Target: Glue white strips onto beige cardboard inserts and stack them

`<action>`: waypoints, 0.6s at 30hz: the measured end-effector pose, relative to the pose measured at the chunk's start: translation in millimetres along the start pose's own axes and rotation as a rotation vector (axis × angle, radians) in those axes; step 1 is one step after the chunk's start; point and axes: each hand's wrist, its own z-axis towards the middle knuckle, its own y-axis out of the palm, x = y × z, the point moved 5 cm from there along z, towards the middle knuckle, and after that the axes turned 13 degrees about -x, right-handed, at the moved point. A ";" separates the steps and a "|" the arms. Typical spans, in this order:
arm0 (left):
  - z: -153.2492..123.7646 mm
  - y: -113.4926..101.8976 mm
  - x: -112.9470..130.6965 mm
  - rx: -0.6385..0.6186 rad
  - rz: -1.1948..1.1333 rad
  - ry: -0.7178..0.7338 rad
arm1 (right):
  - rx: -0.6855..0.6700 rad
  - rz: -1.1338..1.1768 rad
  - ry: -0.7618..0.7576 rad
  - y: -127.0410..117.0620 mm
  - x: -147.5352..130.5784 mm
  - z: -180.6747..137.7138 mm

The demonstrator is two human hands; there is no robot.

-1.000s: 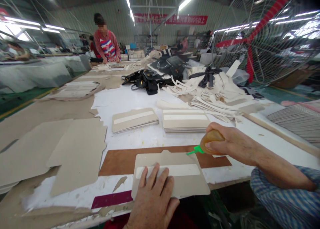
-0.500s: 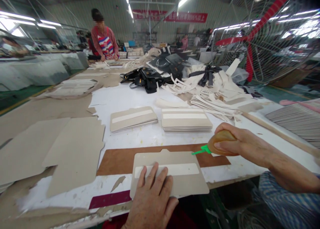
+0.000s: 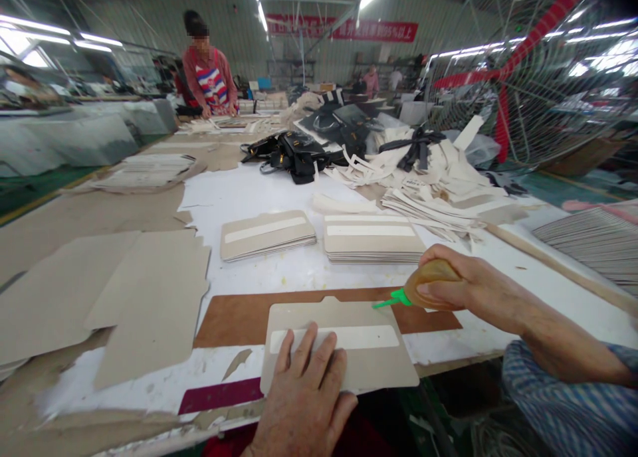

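Under my left hand [image 3: 304, 390] lies a beige panel [image 3: 369, 367] with rounded corners, a small tab on its far edge and a white strip [image 3: 366, 337] across it. The fingers of that hand are spread flat on the panel and strip. My right hand [image 3: 458, 281] is wrapped round an amber squeeze bottle [image 3: 431, 284], tilted with its green nozzle [image 3: 391, 299] pointing left. The nozzle tip is at the panel's far edge, right of the tab; whether it touches, I cannot tell. A brown strip [image 3: 232, 321] lies beneath the panel.
Two stacks of similar panels [image 3: 266, 234] [image 3: 371, 241] stand beyond. Large beige sheets [image 3: 154, 304] lie at left, a maroon strip [image 3: 219, 395] near the front edge. Black bag parts [image 3: 294, 155] and pale strips [image 3: 438, 178] are heaped farther back. A person [image 3: 209, 78] stands at the far end.
My right hand has moved the squeeze bottle a little to the left, its nozzle tip sliding along the panel's far edge toward the tab. My left hand has stayed on the panel.
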 end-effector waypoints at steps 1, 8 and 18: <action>0.0 -0.2 0.1 0.000 0.001 0.002 | 0.000 0.005 -0.007 1.4 -2.0 1.5; -0.4 0.4 -0.1 0.000 0.002 -0.004 | -0.064 0.003 -0.044 18.2 -28.5 8.1; 0.3 0.4 -1.8 0.051 0.040 0.025 | -0.006 0.431 -0.111 41.4 -10.1 11.9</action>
